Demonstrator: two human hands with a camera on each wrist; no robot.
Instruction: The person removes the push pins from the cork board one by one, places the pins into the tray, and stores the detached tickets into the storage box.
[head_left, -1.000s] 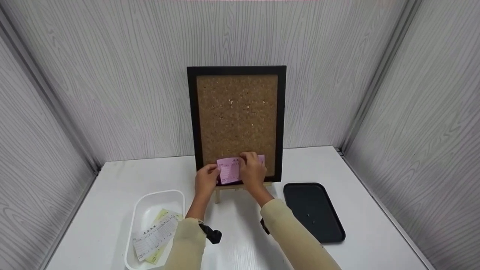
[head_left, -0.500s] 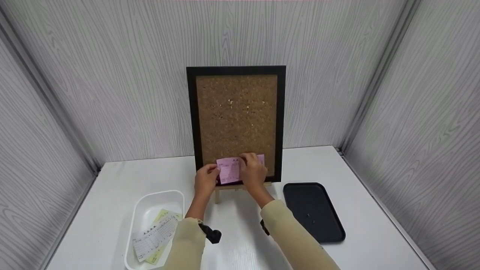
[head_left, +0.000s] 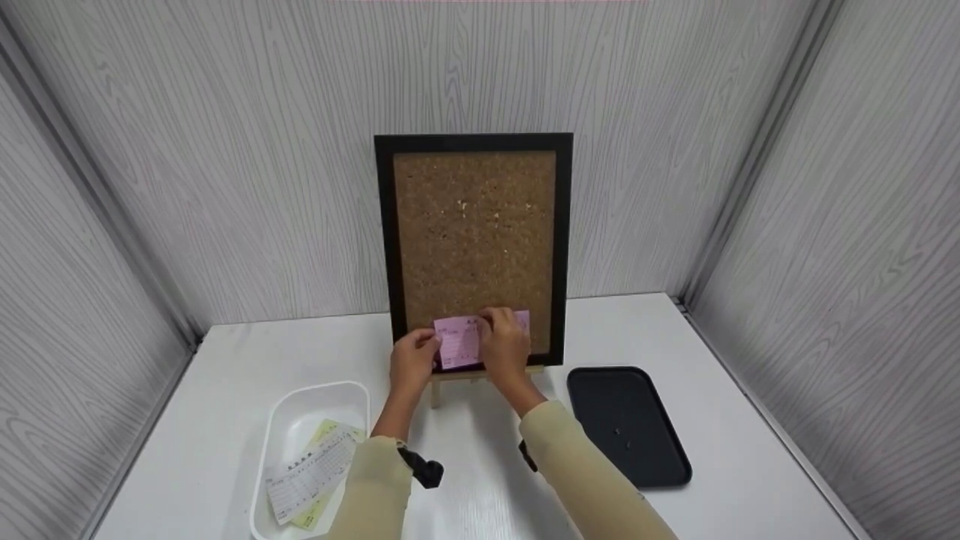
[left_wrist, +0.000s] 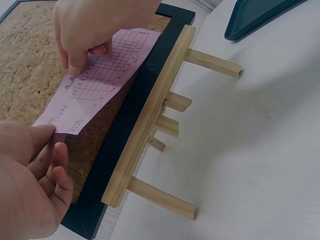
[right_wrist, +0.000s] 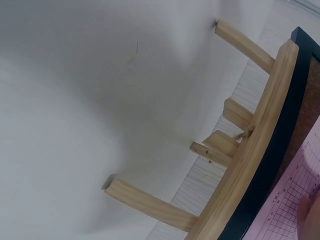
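A pink printed slip lies against the bottom of a black-framed cork board. My left hand pinches the slip's left end between thumb and fingers. Part of that end stands off the cork in the left wrist view, where my left hand is close to the camera. My right hand has its fingers curled at the slip's top edge, right of its middle. Its fingertips bear on the paper; whether anything small sits under them is hidden. Only a bit of this hand enters the right wrist view.
A wooden easel holds the board up on the white table. To the left, a white bin contains white and yellow slips. A black tray on the right bears small dark bits. Grey panels enclose the table.
Both hands stay at the pink slip with hardly any movement. The slip, the board, the bin and the tray keep their places.
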